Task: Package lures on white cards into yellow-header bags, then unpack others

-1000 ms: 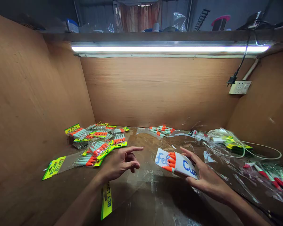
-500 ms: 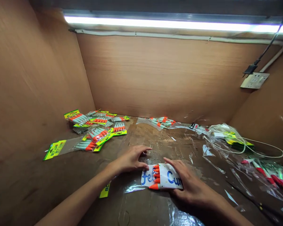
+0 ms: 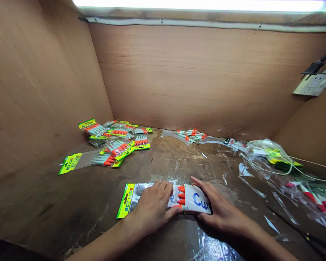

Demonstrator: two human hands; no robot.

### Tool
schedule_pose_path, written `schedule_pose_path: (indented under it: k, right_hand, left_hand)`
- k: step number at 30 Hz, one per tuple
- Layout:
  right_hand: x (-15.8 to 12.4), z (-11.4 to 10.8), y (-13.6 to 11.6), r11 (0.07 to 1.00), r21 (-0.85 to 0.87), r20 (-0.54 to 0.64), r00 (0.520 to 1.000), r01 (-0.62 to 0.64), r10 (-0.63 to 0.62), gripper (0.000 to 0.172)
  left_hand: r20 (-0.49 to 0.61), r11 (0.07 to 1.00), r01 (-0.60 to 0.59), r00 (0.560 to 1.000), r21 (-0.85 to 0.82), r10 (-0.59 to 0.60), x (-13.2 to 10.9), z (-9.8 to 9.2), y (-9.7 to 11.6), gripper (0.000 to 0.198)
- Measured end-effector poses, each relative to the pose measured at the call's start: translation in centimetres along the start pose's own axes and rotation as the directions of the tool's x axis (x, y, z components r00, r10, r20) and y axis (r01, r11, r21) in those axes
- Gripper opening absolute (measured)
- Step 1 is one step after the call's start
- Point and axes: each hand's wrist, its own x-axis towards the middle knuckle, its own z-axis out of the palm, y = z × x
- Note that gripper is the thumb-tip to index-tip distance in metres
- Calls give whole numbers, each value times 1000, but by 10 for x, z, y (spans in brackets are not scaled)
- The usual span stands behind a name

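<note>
A white card holder point(image 3: 197, 201) with blue handwriting carries a row of orange-tipped lures point(image 3: 181, 198) at its left end. My right hand point(image 3: 220, 212) is wrapped around the holder's right side, pressing it to the table. A clear bag with a yellow BCT LURE header point(image 3: 127, 200) lies flat just left of it. My left hand point(image 3: 152, 208) rests palm down on that bag, fingers together, its fingertips touching the holder's left end. Part of the handwriting is hidden under those fingers.
A pile of packed lure bags point(image 3: 116, 141) lies at the back left, one more bag point(image 3: 70, 164) apart. Loose lures point(image 3: 191, 135) sit at the back wall. Clear wrappers, a white cable point(image 3: 282, 165) and red-tipped lures point(image 3: 315, 197) crowd the right. A wall socket point(image 3: 313, 84) is up right.
My right hand brought the holder down onto the table and toward me. My left hand, open in the air before, now lies flat on the clear bag against the holder. The view tilted down.
</note>
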Motion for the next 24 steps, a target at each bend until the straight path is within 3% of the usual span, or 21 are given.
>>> schedule_pose_path:
  k: [4,6,11,17,24]
  right_hand:
    - [0,-1,-4,1000,-12,5,1000,14,-14,95]
    - [1,-3,-10,999,-27,21,999,36,-36,93]
    - [0,-9,-21,993,-83,95,993,84,-76,71]
    - [0,-7,-14,993,-63,43,995,97,-95,73]
    - [-3,-2,-19,986,-71,67,987,153,-148,72]
  left_hand:
    - [-12,999,-31,999,-32,30,-1,1,1,21]
    - [-50,998,-12,999,-68,9,-3,0,2,19]
    - [-150,995,23,988,-97,-37,-6,-2,8,19]
    - [-156,982,-173,971,71,182,-9,9,11,11]
    - [-222,932,-352,905,89,363,-7,18,7,10]
